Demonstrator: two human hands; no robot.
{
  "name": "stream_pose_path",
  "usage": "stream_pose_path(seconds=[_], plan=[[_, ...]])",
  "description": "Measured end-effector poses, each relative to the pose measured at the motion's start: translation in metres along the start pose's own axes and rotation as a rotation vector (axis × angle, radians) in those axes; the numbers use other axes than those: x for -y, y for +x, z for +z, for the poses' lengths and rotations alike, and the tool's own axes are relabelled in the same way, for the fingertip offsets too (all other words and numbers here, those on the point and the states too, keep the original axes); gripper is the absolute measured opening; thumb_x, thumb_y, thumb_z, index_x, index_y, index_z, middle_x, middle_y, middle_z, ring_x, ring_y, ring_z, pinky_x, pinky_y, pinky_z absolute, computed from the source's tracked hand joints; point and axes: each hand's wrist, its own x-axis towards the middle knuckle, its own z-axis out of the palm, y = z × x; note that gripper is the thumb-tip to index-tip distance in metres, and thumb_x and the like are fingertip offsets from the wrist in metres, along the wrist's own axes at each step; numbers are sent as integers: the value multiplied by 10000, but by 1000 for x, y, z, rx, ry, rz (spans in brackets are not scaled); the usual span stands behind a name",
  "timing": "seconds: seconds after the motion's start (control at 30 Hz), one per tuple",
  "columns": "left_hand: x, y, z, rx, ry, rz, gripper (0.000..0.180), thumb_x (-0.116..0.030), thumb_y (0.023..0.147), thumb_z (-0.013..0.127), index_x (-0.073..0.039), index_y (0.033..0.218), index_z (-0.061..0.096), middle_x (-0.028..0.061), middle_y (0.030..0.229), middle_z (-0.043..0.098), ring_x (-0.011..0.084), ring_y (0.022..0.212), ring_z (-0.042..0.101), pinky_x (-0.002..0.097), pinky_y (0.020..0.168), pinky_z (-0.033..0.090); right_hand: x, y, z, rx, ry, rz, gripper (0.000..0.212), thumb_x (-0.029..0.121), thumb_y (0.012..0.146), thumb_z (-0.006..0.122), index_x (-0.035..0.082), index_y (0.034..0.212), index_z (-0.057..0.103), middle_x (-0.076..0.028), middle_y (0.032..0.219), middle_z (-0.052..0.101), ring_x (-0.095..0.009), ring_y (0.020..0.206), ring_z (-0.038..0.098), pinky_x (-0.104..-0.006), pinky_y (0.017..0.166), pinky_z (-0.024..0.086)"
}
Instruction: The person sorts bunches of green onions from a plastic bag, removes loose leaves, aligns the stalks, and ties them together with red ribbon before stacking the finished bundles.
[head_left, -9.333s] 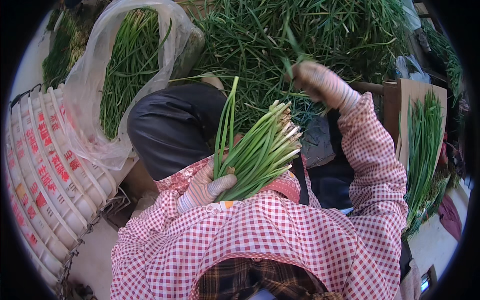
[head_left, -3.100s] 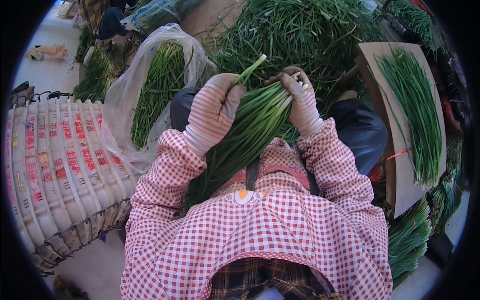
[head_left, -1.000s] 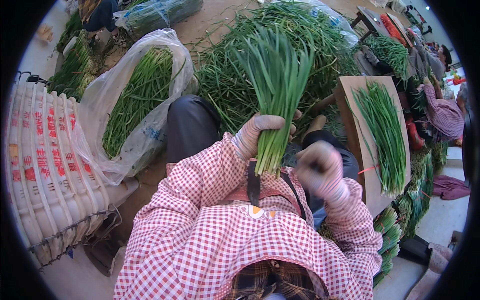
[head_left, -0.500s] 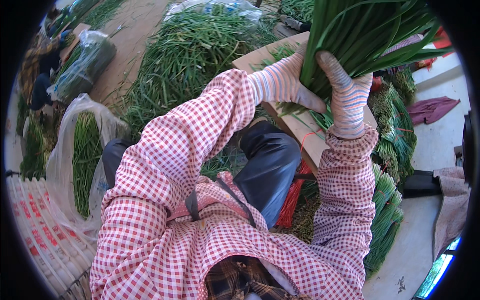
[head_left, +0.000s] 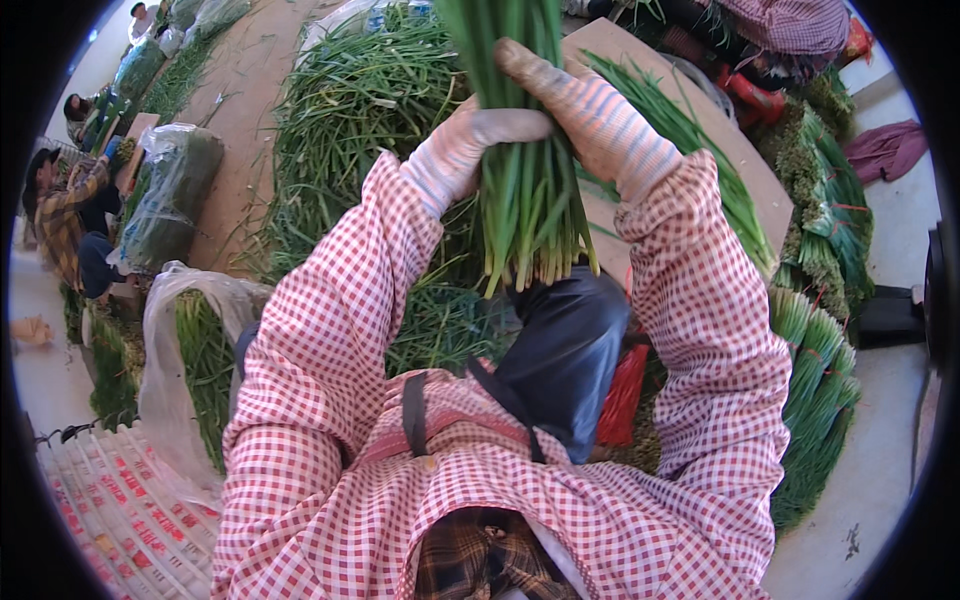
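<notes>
Both my hands, in striped knit gloves, clasp a thick bunch of garlic chives (head_left: 525, 200) held upright in front of me. My left hand (head_left: 470, 145) wraps the bunch from its left side, thumb across the front. From the right, my right hand (head_left: 590, 115) grips it a little higher, thumb also in front. The pale cut ends hang down above my knee, and the green leaves run up past the top edge. Behind the right hand, loose chives (head_left: 690, 140) lie on a wooden board (head_left: 745, 165).
A big heap of loose chives (head_left: 360, 130) rises beyond my left arm. Tied bundles (head_left: 815, 400) stack along the right. A clear plastic bag (head_left: 165, 340) with chives stands at left, near a white slatted crate (head_left: 120, 500). Red ties (head_left: 622, 400) hang by my knee. Other people (head_left: 70, 215) sit farther off.
The bunch has come left and nearer from over the board, turning from slanted to upright. Both hands have moved with it, and the board now shows more fully.
</notes>
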Motion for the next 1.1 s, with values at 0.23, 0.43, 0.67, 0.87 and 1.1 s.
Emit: stream_pose_path(seconds=[0.23, 0.43, 0.67, 0.87, 1.1], plan=[[44, -95, -36, -263, -546, 192, 674, -399, 830, 720, -50, 1361, 495, 172, 1280, 601, 325, 1139, 607, 485, 1016, 489, -59, 19, 98, -43, -674, -173, 819, 675, 871, 552, -46, 1260, 546, -243, 1171, 637, -343, 1042, 644, -433, 903, 503], [64, -153, -55, -374, -598, 322, 645, -451, 918, 619, -95, 1422, 431, 140, 1359, 545, 285, 1220, 554, 465, 1087, 426, -62, 13, 155, 185, -1170, -312, 610, 566, 925, 516, 23, 1177, 632, -224, 1082, 625, -370, 1046, 602, -424, 924, 475], [39, -186, -102, -54, -677, 674, 506, -214, 935, 611, -2, 1353, 419, 103, 1104, 643, 306, 1058, 606, 430, 985, 497, -36, -53, 94, 518, -302, 95, 553, 382, 959, 597, 49, 1387, 492, -71, 1215, 599, -160, 1087, 584, -320, 926, 497], [34, -200, -100, 35, -795, 632, 426, -176, 942, 590, -12, 1317, 470, 102, 1033, 691, 297, 961, 659, 461, 880, 561, -69, -84, 118, 568, -541, -476, 390, 116, 884, 661, 77, 1267, 596, -126, 993, 676, -222, 914, 662, -340, 841, 520], [37, -211, -103, -92, -879, 603, 318, -186, 938, 585, -14, 1205, 567, 104, 982, 707, 319, 929, 666, 464, 839, 570, -56, -83, 132, 486, -1308, -705, 234, 177, 854, 645, 129, 1080, 609, -152, 844, 617, -367, 747, 647, -461, 624, 518]])
